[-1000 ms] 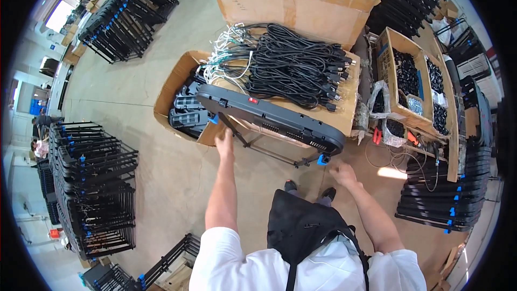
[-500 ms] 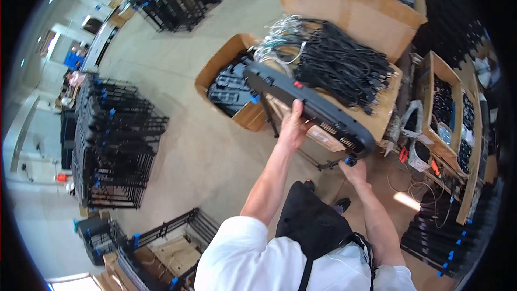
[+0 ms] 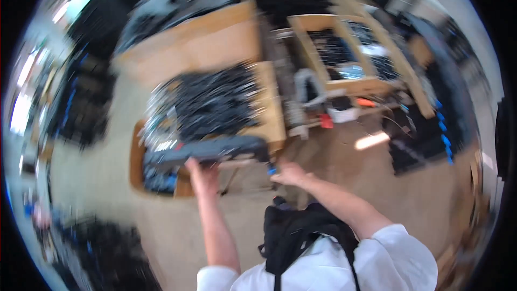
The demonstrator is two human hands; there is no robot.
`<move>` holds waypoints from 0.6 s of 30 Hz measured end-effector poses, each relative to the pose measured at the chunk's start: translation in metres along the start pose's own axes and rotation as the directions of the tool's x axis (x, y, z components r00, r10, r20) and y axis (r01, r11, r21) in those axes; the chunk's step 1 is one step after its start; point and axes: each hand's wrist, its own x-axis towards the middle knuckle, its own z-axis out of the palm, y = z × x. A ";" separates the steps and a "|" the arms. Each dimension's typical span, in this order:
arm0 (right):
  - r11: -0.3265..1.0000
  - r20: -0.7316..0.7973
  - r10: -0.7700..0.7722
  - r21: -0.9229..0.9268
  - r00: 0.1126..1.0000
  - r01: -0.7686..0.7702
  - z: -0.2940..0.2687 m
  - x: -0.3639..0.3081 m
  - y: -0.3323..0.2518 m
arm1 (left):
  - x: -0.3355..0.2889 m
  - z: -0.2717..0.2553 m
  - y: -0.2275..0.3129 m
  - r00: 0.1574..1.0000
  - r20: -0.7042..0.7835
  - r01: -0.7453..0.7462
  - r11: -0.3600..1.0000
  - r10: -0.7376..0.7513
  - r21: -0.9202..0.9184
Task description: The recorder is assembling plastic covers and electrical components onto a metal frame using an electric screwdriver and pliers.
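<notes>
A long black housing [image 3: 231, 148] with rounded ends hangs in front of me, smeared by motion. My left hand [image 3: 203, 177] grips its near edge, left of the middle, thumb over the side. At its right end my right hand [image 3: 291, 174] is closed by a small blue piece [image 3: 271, 169] on a thin black frame part below the housing. The frame's lower part is mostly hidden or blurred. Just beyond the housing lies a heap of black cables [image 3: 212, 97] with pale, shiny ends. An open cardboard box [image 3: 138, 156] with dark parts stands beneath its left end.
A large cardboard carton [image 3: 188, 46] with dark parts stands behind the cables. To the right are wooden bins [image 3: 334, 83] of small black parts, a red object [image 3: 326, 120] and an orange-handled tool [image 3: 365, 102]. Dark stacked frames [image 3: 107, 253] stand at the lower left; more dark pieces [image 3: 414, 148] lie right.
My view has swung to the right, so the bench and bins sit further left. Both hands still hold the black housing and its frame, which now lies nearly level across the view.
</notes>
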 end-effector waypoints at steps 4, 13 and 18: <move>0.983 -0.054 0.004 0.182 0.999 0.006 0.037 -0.022 0.100 | 0.002 -0.050 -0.013 0.993 -0.065 0.094 0.995 -0.095 -0.019; 0.492 -0.014 0.845 0.414 0.535 -0.766 -0.032 -0.226 0.401 | -0.037 -0.128 -0.179 0.768 0.201 0.467 0.747 -0.607 0.473; 0.473 -0.481 0.867 0.705 0.134 -0.529 -0.174 -0.367 0.586 | -0.099 -0.051 -0.272 0.731 0.073 0.395 0.508 -0.679 0.766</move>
